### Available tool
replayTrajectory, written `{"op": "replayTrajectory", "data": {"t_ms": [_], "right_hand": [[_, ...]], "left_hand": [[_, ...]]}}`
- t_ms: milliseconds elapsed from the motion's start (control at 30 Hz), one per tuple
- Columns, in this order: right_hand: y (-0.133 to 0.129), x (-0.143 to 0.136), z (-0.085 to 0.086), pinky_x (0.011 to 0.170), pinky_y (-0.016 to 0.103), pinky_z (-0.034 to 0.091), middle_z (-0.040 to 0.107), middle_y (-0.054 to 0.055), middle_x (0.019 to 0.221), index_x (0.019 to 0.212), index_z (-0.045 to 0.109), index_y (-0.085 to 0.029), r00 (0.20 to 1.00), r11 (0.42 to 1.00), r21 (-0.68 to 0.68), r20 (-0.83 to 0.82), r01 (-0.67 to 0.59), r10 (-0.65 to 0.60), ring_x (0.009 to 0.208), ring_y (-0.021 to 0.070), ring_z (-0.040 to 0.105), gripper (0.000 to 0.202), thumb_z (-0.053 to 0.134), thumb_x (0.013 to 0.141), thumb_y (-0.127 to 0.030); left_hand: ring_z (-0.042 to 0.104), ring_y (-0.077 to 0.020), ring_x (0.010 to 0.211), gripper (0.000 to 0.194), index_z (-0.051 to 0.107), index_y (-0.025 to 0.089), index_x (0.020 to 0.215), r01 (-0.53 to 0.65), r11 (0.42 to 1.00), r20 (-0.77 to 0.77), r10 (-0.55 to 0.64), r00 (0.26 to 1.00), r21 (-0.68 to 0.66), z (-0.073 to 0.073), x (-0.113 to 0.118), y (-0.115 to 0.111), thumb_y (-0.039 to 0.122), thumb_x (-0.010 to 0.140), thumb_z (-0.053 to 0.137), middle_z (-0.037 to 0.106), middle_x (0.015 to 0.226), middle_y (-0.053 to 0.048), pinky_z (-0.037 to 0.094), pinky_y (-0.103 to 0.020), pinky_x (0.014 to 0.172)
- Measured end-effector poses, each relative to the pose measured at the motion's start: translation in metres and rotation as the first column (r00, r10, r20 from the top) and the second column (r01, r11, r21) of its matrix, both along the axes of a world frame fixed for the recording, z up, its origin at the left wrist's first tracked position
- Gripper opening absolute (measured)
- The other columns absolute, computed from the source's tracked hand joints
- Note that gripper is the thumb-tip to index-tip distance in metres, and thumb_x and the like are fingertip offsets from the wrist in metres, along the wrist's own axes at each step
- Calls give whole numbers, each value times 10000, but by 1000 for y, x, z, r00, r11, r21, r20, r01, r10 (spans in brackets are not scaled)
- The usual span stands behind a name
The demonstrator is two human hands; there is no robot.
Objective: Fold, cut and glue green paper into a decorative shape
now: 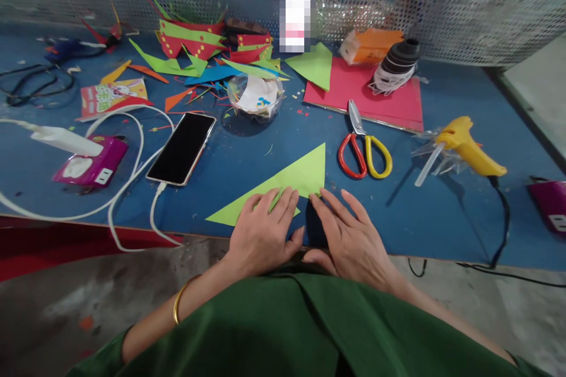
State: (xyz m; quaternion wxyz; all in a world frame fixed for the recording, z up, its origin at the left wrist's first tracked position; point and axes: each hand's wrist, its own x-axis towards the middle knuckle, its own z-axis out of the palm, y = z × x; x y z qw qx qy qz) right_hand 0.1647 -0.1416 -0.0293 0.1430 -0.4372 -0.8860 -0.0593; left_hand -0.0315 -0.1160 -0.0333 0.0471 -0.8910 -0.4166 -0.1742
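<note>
**Your green shirt (256,324), lime paper (305,171) ahead**

Your left hand (263,230) lies on the lime paper near the table's (247,156) front edge; your right hand (354,241) touches its rim, fingers outstretched, gripping nothing. Beyond, 1 clear bowl (232,99) holds white paper (251,92), blue bits (266,102).

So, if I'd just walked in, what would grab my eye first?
Probably the bright green paper at the near edge of the blue table, with the left hand flat on it and the fingertips of the right hand at its edge. Next, perhaps the scissors with one red and one yellow handle, just beyond the right hand, and the yellow glue gun farther right.
</note>
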Motion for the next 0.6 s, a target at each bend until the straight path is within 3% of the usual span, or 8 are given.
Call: {"op": "replayTrajectory", "data": {"t_ms": [200,433,600], "right_hand": [[5,-10,0,1176,522,273,628,238,1349,1370,506,65,1000,1000,1,-1,-15,15,1369,353,472,818,265,1003,-625],[3,-4,-1,1172,545,266,626,233,1355,1363,504,66,998,999,-19,-26,-50,49,1351,364,490,837,299,988,-653],[11,-10,0,1179,548,267,626,217,1361,1369,506,46,995,997,-53,-81,-62,57,1366,357,478,880,270,968,-700]], "left_hand": [[621,-309,1130,451,625,86,1305,18,999,-26,-17,1000,30,-1,1,1,268,903,534,679,1319,-128,497,-458,890],[626,-312,1150,445,630,78,1281,8,1000,37,-9,999,25,0,2,1,295,909,519,686,1300,-144,498,-453,931],[633,-315,1134,554,500,43,1365,10,1000,103,-12,995,17,-2,1,0,267,862,561,694,1234,-194,523,-451,932]]}}
